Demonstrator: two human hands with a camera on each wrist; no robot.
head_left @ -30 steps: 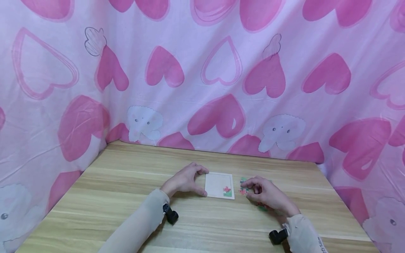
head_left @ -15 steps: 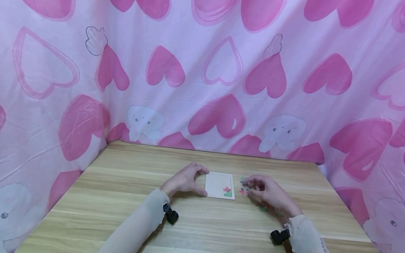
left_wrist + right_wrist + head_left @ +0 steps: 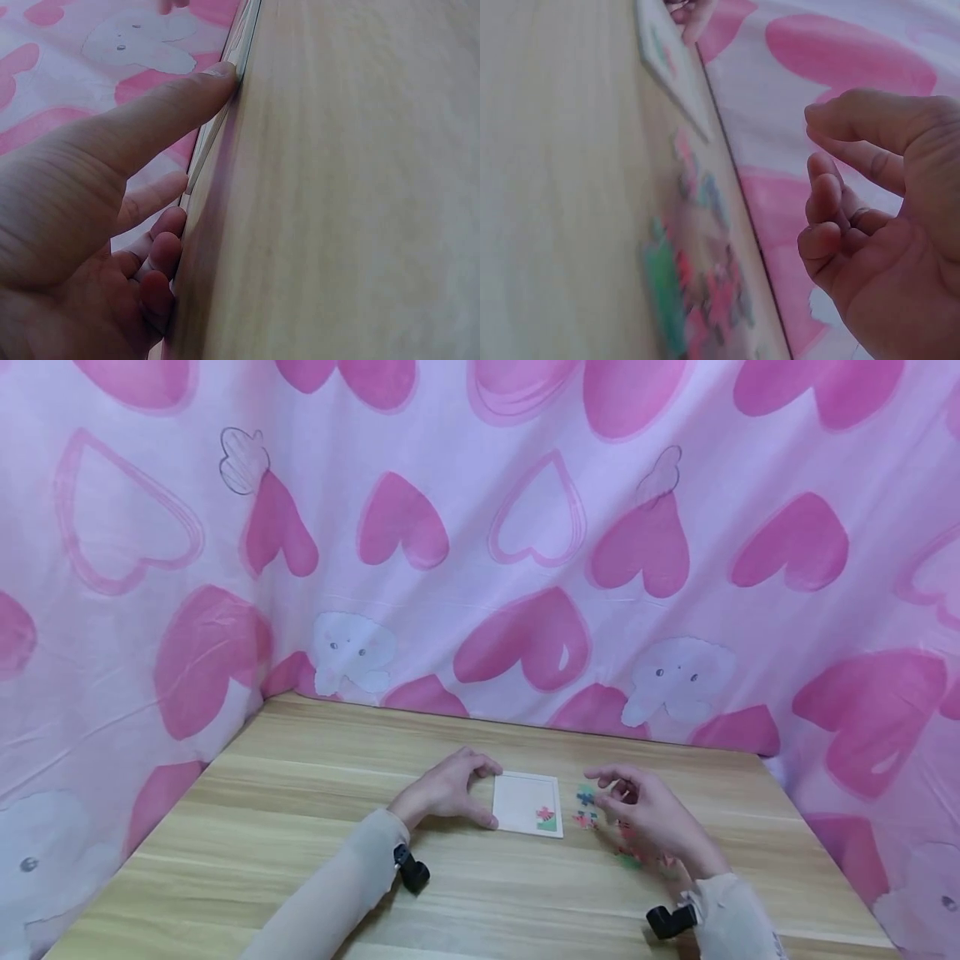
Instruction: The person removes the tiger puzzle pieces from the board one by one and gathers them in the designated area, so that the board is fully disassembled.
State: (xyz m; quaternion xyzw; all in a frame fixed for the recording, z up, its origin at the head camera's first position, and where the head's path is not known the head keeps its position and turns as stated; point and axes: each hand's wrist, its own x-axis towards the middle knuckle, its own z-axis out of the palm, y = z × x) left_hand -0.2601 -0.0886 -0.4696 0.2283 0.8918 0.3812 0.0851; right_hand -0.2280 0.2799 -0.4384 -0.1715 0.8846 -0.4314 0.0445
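Note:
A white square puzzle tray (image 3: 521, 799) lies flat on the wooden table (image 3: 300, 793), with one red-and-green piece (image 3: 547, 817) seated in its near right corner. My left hand (image 3: 483, 793) grips the tray's left edge, thumb (image 3: 217, 75) on the near corner and fingers on the far one. Several loose coloured puzzle pieces (image 3: 586, 806) lie just right of the tray. My right hand (image 3: 611, 787) hovers over them, its fingers (image 3: 825, 202) loosely curled and holding nothing. In the right wrist view the pieces (image 3: 697, 277) are a blur below the hand.
Pink heart-patterned cloth (image 3: 525, 527) walls the table at the back and on both sides. Small black camera mounts sit at both wrists (image 3: 412, 870) (image 3: 667, 920). Bare wood (image 3: 247, 860) stretches to the left and front of the tray.
My right hand has lifted off the loose pieces and drawn slightly right, uncovering them. The left hand and the tray have stayed put.

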